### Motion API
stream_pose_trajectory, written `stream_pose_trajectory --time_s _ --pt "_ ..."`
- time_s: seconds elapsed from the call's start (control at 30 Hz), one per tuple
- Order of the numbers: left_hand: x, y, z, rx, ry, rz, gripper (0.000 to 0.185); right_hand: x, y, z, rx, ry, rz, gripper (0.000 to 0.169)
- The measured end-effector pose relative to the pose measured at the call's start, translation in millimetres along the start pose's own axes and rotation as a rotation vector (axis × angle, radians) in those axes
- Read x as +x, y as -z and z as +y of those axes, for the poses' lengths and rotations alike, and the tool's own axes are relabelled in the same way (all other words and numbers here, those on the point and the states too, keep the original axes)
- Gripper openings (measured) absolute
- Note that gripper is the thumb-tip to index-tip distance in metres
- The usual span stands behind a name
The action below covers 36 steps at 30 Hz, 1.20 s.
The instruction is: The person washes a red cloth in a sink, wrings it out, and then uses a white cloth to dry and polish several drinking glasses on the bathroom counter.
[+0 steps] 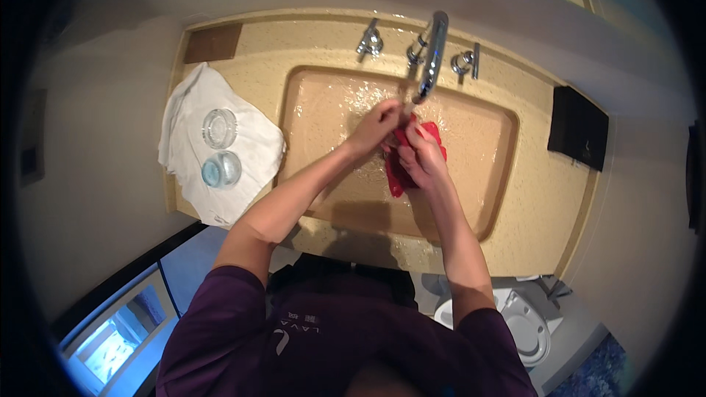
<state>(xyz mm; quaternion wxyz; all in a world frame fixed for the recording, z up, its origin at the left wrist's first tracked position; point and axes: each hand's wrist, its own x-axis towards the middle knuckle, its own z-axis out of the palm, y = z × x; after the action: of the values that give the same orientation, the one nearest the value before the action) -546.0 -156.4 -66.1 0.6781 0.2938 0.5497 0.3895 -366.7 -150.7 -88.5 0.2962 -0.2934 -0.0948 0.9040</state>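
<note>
Over the rectangular sink basin, my right hand grips a wet red cloth, which hangs out on both sides of the fingers. My left hand is beside it with curled fingers, right at the water stream. Whether it holds anything is hidden by the fingers and blur. A chrome faucet spout arches over both hands, and water runs from its tip. Ripples and splashes cover the basin floor around the cloth.
Left of the basin, a white towel carries a clear glass dish and an upturned drinking glass. Chrome handles flank the spout. A black box stands at the right edge, and a toilet is below right.
</note>
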Motion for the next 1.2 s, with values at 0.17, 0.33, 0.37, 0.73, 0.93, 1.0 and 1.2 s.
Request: stream_pose_trajectory --time_s 0.17,0.33,0.37,0.73,0.93,1.0,1.2 --pt "25 28 -22 -0.085 0.198 -0.131 0.054 -18 -28 4 -0.932 -0.018 0.024 0.031" --pt "12 0 -30 -0.155 0.02 0.035 0.056 -6 -17 -5 -0.466 -0.032 0.17 0.027" --pt "11 -5 -32 -0.043 -0.125 0.173 0.056 -2 -19 0 -0.289 -0.008 0.202 0.028" --pt "3 -8 -28 -0.426 0.024 0.102 0.051 -4 -23 2 -0.573 -0.048 0.144 0.031" --pt "14 22 -4 -0.265 0.387 -0.303 0.051 -22 -3 16 -1.07 0.024 0.054 0.028" --pt "-1 -14 -15 -0.511 0.192 0.029 0.05 -20 -11 7 -0.833 0.043 0.124 0.028" --pt "-3 -18 -40 -0.569 0.02 0.015 0.046 -24 -25 8 -1.392 -0.095 0.095 0.03"
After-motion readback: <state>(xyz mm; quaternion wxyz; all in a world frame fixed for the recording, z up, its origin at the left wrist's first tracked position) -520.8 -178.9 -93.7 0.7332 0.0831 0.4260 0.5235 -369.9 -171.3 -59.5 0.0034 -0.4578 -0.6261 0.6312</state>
